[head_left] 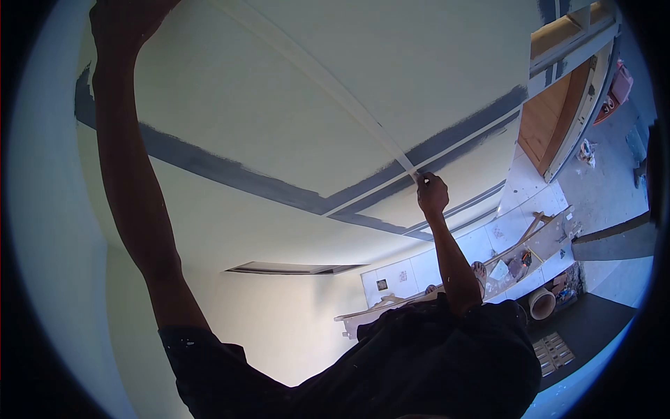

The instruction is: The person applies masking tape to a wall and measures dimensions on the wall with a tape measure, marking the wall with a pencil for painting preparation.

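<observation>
My right hand (433,193) is closed, with its thumb and fingers pinched on the lower end of a long pale strip of masking tape (328,91). The strip runs up and left across a pale painted surface (272,105) and leaves the frame at the top edge. My left hand (129,24) is raised at the top left corner, dark against the surface. Its fingers are cut off or in shadow, so what they hold does not show. Dark grey painted bands (230,173) with brushy edges cross the surface, and thin light lines (370,195) run between some of them.
Below me is a plank platform (509,265) with my feet and small items on it. A bucket (541,304) stands near the dark panel at the lower right. A wooden door frame (558,126) is at the right, with pink and red items (618,91) beyond it.
</observation>
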`<state>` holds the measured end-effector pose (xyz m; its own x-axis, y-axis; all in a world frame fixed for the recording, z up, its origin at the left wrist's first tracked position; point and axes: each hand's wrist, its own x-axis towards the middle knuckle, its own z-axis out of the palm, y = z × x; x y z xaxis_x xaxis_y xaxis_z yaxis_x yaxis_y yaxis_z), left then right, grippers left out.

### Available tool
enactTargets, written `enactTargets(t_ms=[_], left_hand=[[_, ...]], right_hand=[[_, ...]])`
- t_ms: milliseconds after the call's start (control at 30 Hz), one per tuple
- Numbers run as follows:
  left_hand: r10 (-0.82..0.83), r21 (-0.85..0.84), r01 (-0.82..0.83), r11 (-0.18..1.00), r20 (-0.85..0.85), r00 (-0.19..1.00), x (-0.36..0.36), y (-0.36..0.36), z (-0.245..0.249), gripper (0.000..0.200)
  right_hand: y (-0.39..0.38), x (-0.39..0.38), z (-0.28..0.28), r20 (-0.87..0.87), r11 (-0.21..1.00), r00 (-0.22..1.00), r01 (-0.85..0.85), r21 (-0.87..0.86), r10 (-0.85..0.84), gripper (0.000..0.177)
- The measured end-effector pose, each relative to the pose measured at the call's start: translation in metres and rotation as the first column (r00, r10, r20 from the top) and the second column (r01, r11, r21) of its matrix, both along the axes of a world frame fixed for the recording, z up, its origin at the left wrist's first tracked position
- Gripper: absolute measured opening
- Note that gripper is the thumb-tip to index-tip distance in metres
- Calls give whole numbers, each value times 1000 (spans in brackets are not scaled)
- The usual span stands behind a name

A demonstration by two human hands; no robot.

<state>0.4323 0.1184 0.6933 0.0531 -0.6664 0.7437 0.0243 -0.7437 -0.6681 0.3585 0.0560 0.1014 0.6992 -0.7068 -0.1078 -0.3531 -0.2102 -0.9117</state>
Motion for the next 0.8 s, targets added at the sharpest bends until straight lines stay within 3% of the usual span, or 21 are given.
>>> enactTargets(t_ms=[67,233,433,633,800], left_hand=[[-14,46,14,999,-9,1000,2,5,7,120],[-2,83,-2,997,50,999,8,8,8,120],[-23,-12,23,1000,-19,1000,2,2,3,119],[-15,70,12,997,46,999,9,8,8,118],[-3,2,3,1000,-21,1000,1,1,-2,118]], right_hand=[[2,1,-3,63,997,996,71,-38,-69,35],[0,0,6,47,998,997,56,-3,-55,36],[2,2,-1,54,998,996,68,-6,-67,36],[1,3,-5,51,999,997,54,-2,-54,34],[1,5,-7,37,999,998,50,-6,-50,31]])
